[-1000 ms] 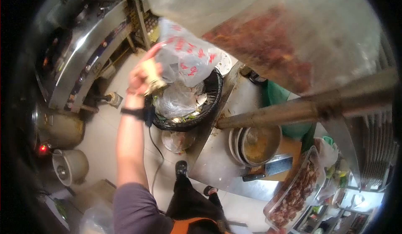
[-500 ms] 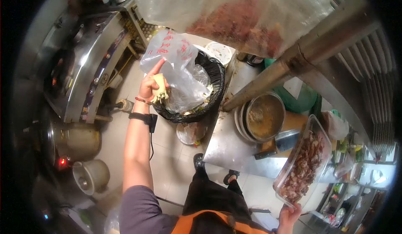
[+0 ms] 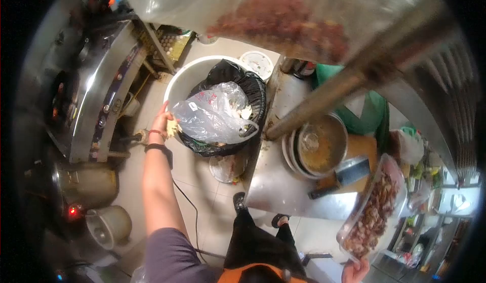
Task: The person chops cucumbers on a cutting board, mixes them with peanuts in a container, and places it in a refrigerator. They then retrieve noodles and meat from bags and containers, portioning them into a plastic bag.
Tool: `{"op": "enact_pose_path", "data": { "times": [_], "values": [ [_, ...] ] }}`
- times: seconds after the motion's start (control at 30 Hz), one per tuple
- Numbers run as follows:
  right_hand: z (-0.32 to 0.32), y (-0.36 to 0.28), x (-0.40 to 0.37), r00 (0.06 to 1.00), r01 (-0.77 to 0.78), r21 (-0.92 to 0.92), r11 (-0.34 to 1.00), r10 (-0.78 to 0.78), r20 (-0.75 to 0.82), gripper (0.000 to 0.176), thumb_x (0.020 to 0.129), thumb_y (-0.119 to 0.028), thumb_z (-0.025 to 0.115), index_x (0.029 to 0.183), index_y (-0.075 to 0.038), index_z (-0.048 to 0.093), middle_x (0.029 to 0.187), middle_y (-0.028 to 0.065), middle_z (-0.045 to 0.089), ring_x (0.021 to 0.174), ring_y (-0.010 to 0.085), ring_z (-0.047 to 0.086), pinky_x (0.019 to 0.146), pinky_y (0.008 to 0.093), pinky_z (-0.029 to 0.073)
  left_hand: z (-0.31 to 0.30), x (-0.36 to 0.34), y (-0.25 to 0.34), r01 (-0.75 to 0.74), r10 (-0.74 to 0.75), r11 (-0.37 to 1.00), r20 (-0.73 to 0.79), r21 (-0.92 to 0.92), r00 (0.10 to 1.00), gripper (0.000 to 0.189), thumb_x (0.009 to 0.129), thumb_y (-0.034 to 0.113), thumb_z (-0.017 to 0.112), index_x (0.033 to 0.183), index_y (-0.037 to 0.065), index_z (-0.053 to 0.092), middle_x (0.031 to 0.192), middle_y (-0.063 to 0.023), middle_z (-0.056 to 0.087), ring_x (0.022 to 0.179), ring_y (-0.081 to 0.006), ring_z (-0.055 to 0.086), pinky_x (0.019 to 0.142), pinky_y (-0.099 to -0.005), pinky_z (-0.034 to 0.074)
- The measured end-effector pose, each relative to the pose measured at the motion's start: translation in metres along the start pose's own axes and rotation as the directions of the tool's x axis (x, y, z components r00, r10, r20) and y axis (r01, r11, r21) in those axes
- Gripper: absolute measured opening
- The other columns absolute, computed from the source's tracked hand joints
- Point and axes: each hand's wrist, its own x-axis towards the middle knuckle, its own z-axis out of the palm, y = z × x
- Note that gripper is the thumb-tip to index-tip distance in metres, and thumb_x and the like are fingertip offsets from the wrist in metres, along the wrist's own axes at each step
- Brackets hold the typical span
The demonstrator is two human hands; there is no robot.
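Note:
My left hand (image 3: 162,122) is at the left rim of a white bin (image 3: 177,80) lined with a black bag (image 3: 225,70). It is closed on a pale yellow bundle (image 3: 173,128) with a frayed end, whose kind I cannot make out. A clear plastic bag (image 3: 212,113) with red print lies crumpled on the rubbish in the bin, just right of that hand. At the lower right, my right hand (image 3: 356,270) grips the near end of a clear plastic tub (image 3: 348,240) filled with chopped meat (image 3: 374,212).
Stacked metal bowls (image 3: 321,144), a cleaver (image 3: 352,171) and a cutting board (image 3: 362,149) are on the steel table (image 3: 273,182). A slanting pole (image 3: 324,98) and a hanging bag of red meat (image 3: 283,19) block the upper view. A stove (image 3: 96,90) stands left.
The clear bag has dropped from beside my left hand into the bin. My left hand has moved left and down with the yellow bundle. My right hand still holds the tub.

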Motion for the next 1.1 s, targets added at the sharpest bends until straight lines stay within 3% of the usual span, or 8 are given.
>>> {"op": "enact_pose_path", "data": {
  "times": [0.17,0.27,0.33,0.37,0.5,0.77,0.9,1.1],
  "values": [
    [0.015,0.017,-0.028,0.996,0.083,-0.142,0.986,-0.080,0.027,0.030,0.086,-0.008,0.051,0.113,0.005,0.050,0.101,0.0124,0.059,0.075,0.0177,0.054,0.059,0.0220,0.046,0.005,0.052,-0.019,0.339,-0.334,0.941,-0.155,0.006,0.930,0.082,0.059,-0.004,0.045,0.139,0.005,0.027,0.074,-0.0101,0.051,0.057,-0.0261,0.057,0.059,-0.0384,0.053],
    [0.022,0.013,-0.030,0.989,0.041,-0.238,0.970,-0.006,0.147,0.033,0.082,-0.002,0.056,0.114,0.005,0.050,0.101,0.0130,0.059,0.076,0.0172,0.054,0.062,0.0232,0.048,0.042,0.011,0.002,-0.202,0.185,0.960,0.102,0.195,0.977,0.079,0.060,0.000,0.051,0.136,0.003,0.034,0.118,-0.0187,0.047,0.094,-0.0323,0.060,0.077,-0.0396,0.052],
    [0.001,0.008,0.000,0.996,-0.043,-0.025,0.999,0.045,0.074,0.036,0.074,-0.001,0.048,0.110,0.003,0.048,0.100,0.0129,0.058,0.059,0.0120,0.052,0.037,0.0147,0.041,0.078,-0.042,0.021,-0.772,0.650,0.029,0.574,0.635,0.497,0.079,0.060,0.002,0.055,0.136,0.003,0.035,0.135,-0.0188,0.038,0.123,-0.0342,0.042,0.101,-0.0398,0.037],
    [0.007,0.010,0.000,0.996,-0.050,-0.016,0.999,0.050,0.070,0.036,0.074,-0.001,0.048,0.110,0.003,0.048,0.100,0.0129,0.058,0.059,0.0120,0.052,0.037,0.0147,0.041,0.097,-0.077,0.033,-0.863,0.551,0.140,0.686,0.485,0.476,0.082,0.058,0.001,0.058,0.136,0.003,0.033,0.144,-0.0176,0.030,0.135,-0.0310,0.024,0.110,-0.0366,0.021],
    [0.023,0.003,-0.017,0.980,-0.196,0.081,0.977,0.192,0.053,0.026,0.076,0.002,0.048,0.101,0.001,0.054,0.097,0.0119,0.058,0.062,0.0099,0.051,0.040,0.0161,0.039,0.130,-0.157,0.049,-0.769,0.186,0.166,0.746,0.617,0.639,0.081,0.060,0.012,0.056,0.137,0.000,0.030,0.146,-0.0148,0.025,0.133,-0.0305,0.029,0.106,-0.0332,0.030],
    [0.013,-0.009,-0.004,0.964,-0.183,0.059,0.981,0.168,0.206,0.022,0.077,0.001,0.049,0.098,0.000,0.054,0.095,0.0100,0.059,0.063,0.0114,0.053,0.042,0.0163,0.042,0.133,-0.178,0.102,-0.782,0.404,0.064,0.701,0.619,0.588,0.090,0.059,0.001,0.053,0.142,0.004,0.019,0.147,-0.0171,0.020,0.134,-0.0312,0.025,0.107,-0.0325,0.029],
    [0.033,-0.004,0.000,0.999,-0.041,0.011,0.999,0.041,0.034,0.009,0.076,0.003,0.049,0.072,-0.006,0.050,0.075,0.0042,0.054,0.055,0.0093,0.048,0.046,0.0179,0.044,0.136,-0.149,0.134,-0.637,0.387,-0.283,0.693,0.717,0.608,0.093,0.059,-0.004,0.054,0.143,0.004,0.016,0.150,-0.0158,0.013,0.136,-0.0298,0.022,0.106,-0.0322,0.031],
    [0.029,-0.017,0.011,0.982,-0.187,0.127,0.974,0.183,0.044,0.027,0.077,0.003,0.050,0.056,-0.012,0.040,0.053,-0.0021,0.041,0.044,0.0056,0.038,0.042,0.0182,0.042,0.164,-0.130,0.172,-0.669,0.523,-0.156,0.635,0.727,0.569,0.090,0.060,0.000,0.055,0.142,0.002,0.018,0.150,-0.0152,0.013,0.137,-0.0277,0.018,0.108,-0.0301,0.025]
  ]
}}
